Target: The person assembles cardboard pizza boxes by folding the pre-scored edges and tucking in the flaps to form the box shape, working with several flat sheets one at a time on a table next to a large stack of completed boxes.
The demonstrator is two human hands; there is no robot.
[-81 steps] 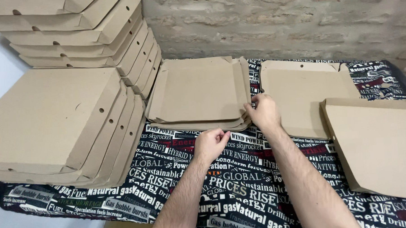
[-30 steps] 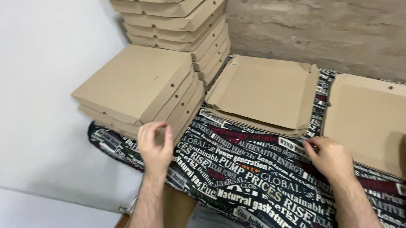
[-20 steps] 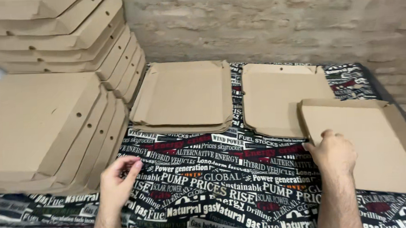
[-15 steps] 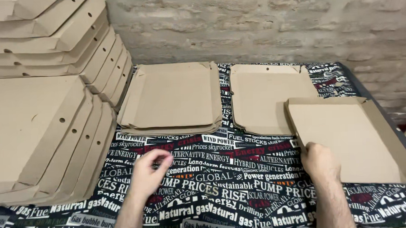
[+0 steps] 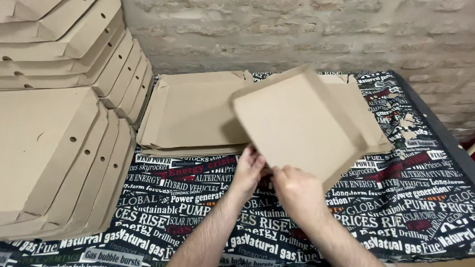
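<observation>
Both hands sit at table centre, on the near edge of a folded box [image 5: 300, 123]. The box is tilted, near edge low, far corner raised, held above the cloth [image 5: 424, 206] and partly over the flat stacks behind it. Left hand [image 5: 249, 167] is under the near-left corner, fingers curled up against the underside; exact closure is hidden, but it touches the cardboard. Right hand [image 5: 297, 192] is just beside the left, knuckles up, fingers wrapped around the near edge; the fingertips are out of sight behind the box, so how tight the grip is I cannot tell, though the box plainly rests in it. The two hands are nearly touching.

Behind, a flat stack [image 5: 194, 111] of unfolded blanks lies on the cloth, left of the box. A second flat stack [image 5: 360, 105] peeks out behind the box's right side, mostly covered. Left side: a leaning pile [image 5: 49, 156] of made boxes with round vent holes, fanned on its edge. A taller pile [image 5: 60, 45] stands behind it, top left. The cloth is black with white and red print. A brick wall [image 5: 323, 25] runs along the back.
</observation>
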